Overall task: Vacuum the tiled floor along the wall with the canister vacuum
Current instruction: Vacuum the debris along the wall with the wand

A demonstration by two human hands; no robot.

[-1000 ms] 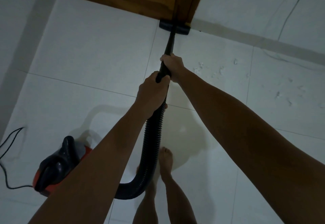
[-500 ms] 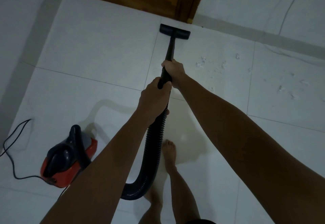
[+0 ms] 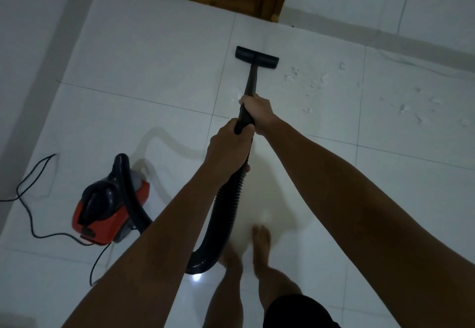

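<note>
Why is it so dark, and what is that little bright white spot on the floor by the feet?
Head view: the room is dim, so the white tiled floor looks grey-blue. The bright spot is glare, a light reflecting off the shiny tile beside the black ribbed hose. The bare feet look smeared by blur, and the wide lens bends the wall's edge.
</note>
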